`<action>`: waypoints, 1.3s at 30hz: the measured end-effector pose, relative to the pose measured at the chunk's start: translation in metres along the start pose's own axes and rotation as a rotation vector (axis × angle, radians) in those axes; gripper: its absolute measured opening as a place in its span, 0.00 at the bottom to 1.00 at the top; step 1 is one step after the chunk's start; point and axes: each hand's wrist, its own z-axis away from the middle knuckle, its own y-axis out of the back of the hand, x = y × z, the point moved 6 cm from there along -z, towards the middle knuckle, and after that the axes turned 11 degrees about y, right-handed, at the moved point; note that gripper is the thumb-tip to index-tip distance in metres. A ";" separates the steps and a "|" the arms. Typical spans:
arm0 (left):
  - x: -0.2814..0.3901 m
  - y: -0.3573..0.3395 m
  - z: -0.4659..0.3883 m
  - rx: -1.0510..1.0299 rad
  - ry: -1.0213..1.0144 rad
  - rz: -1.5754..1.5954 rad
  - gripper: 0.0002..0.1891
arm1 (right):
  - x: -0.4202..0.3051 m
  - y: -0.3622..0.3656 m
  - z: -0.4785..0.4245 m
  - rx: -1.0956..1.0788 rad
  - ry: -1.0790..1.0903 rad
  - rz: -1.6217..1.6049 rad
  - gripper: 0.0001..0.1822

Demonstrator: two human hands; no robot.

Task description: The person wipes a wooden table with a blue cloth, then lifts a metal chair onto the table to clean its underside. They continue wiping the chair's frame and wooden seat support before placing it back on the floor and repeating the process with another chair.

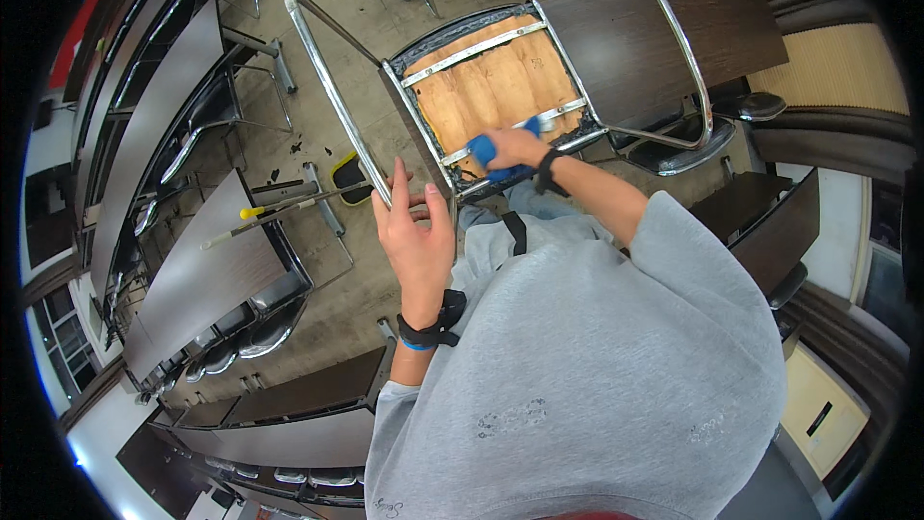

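An upturned chair lies before me, showing the plywood underside of its seat [491,83], with black upholstery around the edge. Two metal crossbars [473,54] span the plywood. My right hand [514,148] holds a blue cloth [482,150] against the nearer crossbar; part of the cloth sticks out past the fingers. My left hand [417,231] is at the near bend of the chair's chrome leg frame [336,94]. Its index finger points up while other fingers curl around behind the tube, and the thumb stands apart. The exact grip is partly hidden.
A dark wood-topped table [650,43] extends under and beyond the chair. Left on the floor lie a dustpan [351,177] with a long handle and dark scraps [274,175]. Tables [209,267] and black chairs [274,325] line the left; more chairs [678,148] stand right.
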 end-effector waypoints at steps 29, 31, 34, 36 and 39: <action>-0.012 -0.004 0.000 0.054 0.073 0.026 0.23 | 0.057 0.029 0.036 -0.043 0.187 -0.098 0.41; -0.009 -0.004 -0.003 0.056 0.057 0.026 0.23 | 0.019 -0.003 0.006 -0.102 0.312 -0.219 0.42; 0.000 -0.004 -0.006 0.035 0.076 0.014 0.23 | -0.041 -0.055 -0.039 -0.026 0.528 -0.510 0.44; -0.004 -0.005 -0.006 0.037 0.080 -0.003 0.24 | -0.073 -0.066 -0.053 -0.061 0.505 -0.426 0.42; -0.006 -0.006 -0.003 0.027 0.090 -0.020 0.25 | -0.076 -0.062 -0.060 -0.211 0.428 -0.357 0.42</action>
